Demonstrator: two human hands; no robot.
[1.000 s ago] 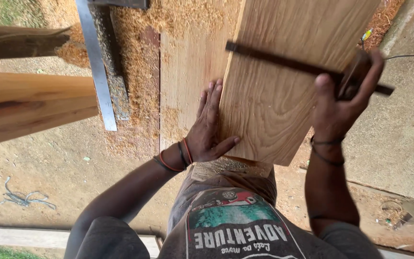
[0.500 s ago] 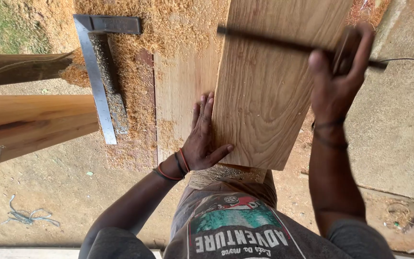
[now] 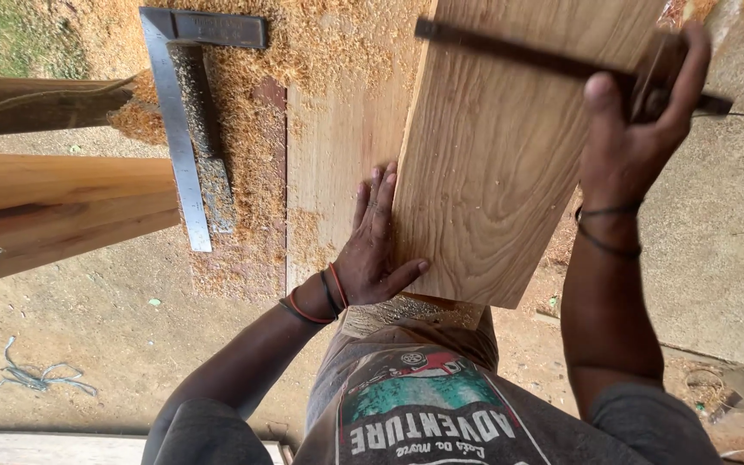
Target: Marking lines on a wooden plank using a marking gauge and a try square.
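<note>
Two bare hands worked a pale wooden board. The left hand lay flat against the board's left edge, its fingers pressed together and pointing away from the body, the thumb splayed out across the board's near corner. The board itself ran from just past that thumb, out under the fingertips and on beyond the top of the view, resting tilted on a wider plank dusted with sawdust. The right hand was curled tight round the wooden block of a marking gauge; its dark bar lay across the board's face, beyond the knuckles, reaching toward the far left edge. Left of the flat hand's fingers, well apart, a steel try square lay in the sawdust, and farther left two timber beams jutted in.
</note>
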